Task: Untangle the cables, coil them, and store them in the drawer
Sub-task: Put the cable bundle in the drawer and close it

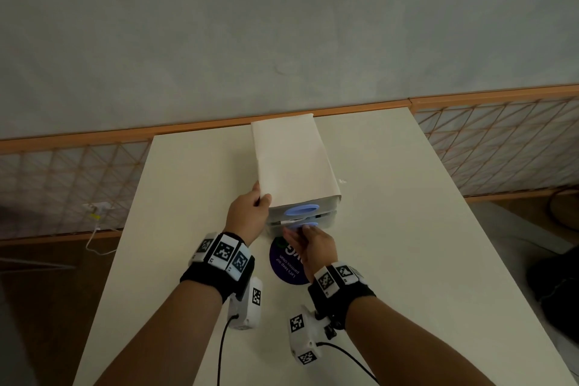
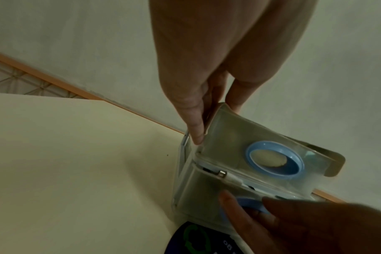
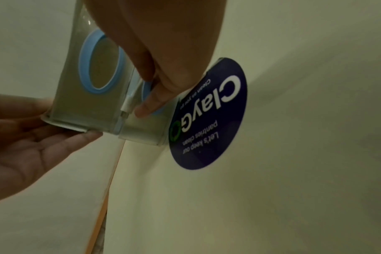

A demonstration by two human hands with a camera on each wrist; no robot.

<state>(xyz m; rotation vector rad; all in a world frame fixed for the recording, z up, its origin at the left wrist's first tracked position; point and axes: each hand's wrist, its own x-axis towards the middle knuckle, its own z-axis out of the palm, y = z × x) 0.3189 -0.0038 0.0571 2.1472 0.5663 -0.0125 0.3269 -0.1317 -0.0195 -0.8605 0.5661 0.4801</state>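
Small drawer unit, translucent w/ white paper over top, is sitting mid-tabletop; two drawers w/ blue ring pulls. White cable plug is sticking out btwn upper and lower drawer. Left hand is gripping unit's left edge. Right hand is hooking fingers in lower blue pull. Round navy sticker is lying just in front. Grey wall, orange-trimmed mesh behind.

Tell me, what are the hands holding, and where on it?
The left hand grips the drawer box by its front left corner. The right hand has fingertips on the lower drawer's blue ring handle.
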